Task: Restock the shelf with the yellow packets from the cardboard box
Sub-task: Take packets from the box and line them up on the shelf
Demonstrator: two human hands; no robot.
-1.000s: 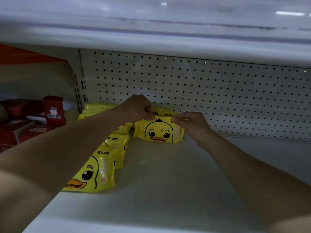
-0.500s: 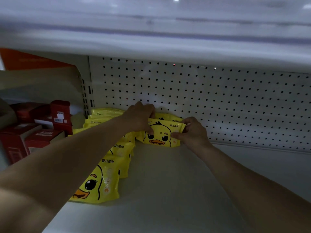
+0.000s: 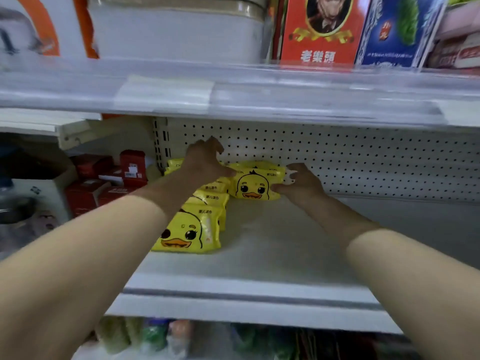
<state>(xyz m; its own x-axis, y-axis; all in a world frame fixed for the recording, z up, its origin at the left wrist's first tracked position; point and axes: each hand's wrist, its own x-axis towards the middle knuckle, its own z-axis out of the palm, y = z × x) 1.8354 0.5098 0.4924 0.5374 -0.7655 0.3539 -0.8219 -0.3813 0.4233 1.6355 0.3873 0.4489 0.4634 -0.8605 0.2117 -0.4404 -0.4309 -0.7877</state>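
A yellow duck-face packet (image 3: 255, 183) stands against the pegboard at the back of the white shelf (image 3: 272, 242). My right hand (image 3: 302, 184) pinches its right end, thumb on the front and fingers curled over the top edge. My left hand (image 3: 205, 162) hovers at its left end with fingers loosely curled and lifted, and only the thumb tip touches the packet. To the left, a row of several identical yellow packets (image 3: 188, 231) runs from the back to the front, partly hidden under my left forearm. The cardboard box is out of view.
Red boxes (image 3: 104, 188) fill the neighbouring bay on the left. The pegboard back wall (image 3: 363, 165) closes the bay. The shelf above holds a white tub (image 3: 176, 29), a red box (image 3: 319, 29) and a blue box (image 3: 389, 29). Blurred goods (image 3: 155, 336) sit on the shelf below.
The view has pulled back and up, showing the upper shelf and front rail. My left hand's fingers have lifted off the packet. The packet stays against the pegboard.
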